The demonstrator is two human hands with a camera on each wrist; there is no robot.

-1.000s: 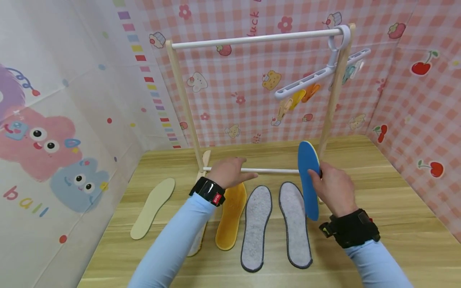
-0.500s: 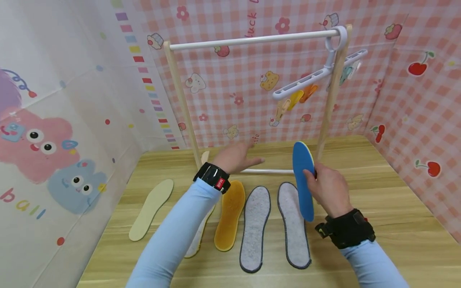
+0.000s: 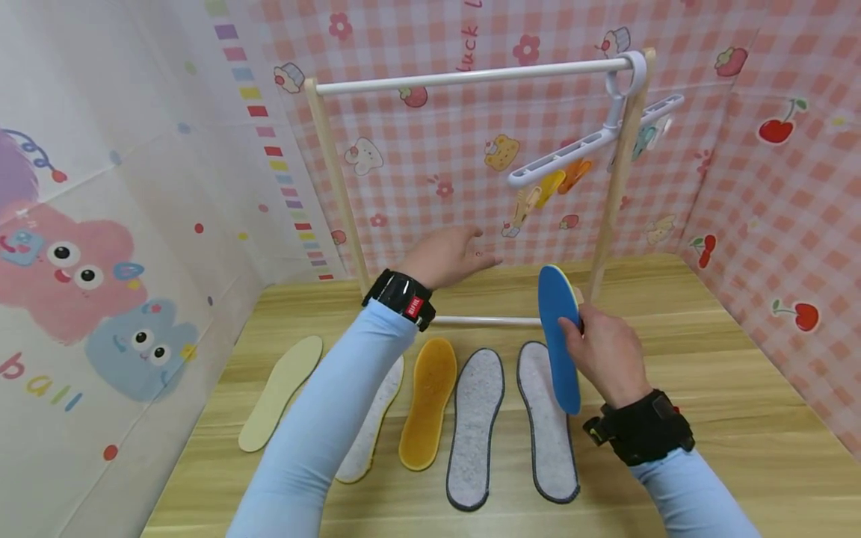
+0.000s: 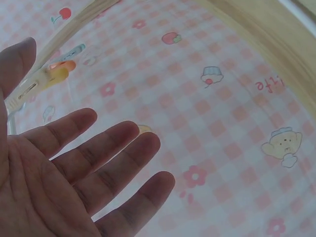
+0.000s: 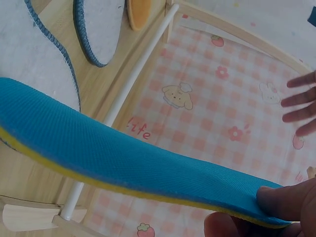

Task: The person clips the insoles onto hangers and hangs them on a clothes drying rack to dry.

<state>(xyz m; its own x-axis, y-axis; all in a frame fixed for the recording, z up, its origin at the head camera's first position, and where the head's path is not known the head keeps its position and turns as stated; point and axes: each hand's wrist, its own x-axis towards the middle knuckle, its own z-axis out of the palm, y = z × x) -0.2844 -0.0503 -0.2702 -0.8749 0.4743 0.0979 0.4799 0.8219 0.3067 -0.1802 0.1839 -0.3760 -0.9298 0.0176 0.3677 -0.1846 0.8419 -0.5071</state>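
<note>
My right hand (image 3: 608, 351) pinches a blue insole (image 3: 560, 336) with a yellow underside by its edge, thumb on the blue face. The insole stands nearly upright above the right grey insole (image 3: 546, 441). My left hand (image 3: 447, 258) is raised inside the rack frame, fingers spread in the left wrist view and nothing in them. Nearest to it, up and to the right, a white hanger (image 3: 565, 158) hangs at the rack's right end. From the hanger hang coloured clothespins, among them a yellow clothespin (image 3: 549, 187) and an orange clothespin (image 3: 575, 176).
A rack with a white top bar (image 3: 471, 77) and wooden posts stands at the back. On the wooden table (image 3: 726, 418) lie another grey insole (image 3: 475, 433), an orange insole (image 3: 427, 403), a white yellow-edged insole (image 3: 373, 426), partly behind my left forearm, and a cream insole (image 3: 281, 392).
My left hand has risen and moved slightly right, away from the table and the rack's lower bar. The right hand has shifted slightly left with the blue insole.
</note>
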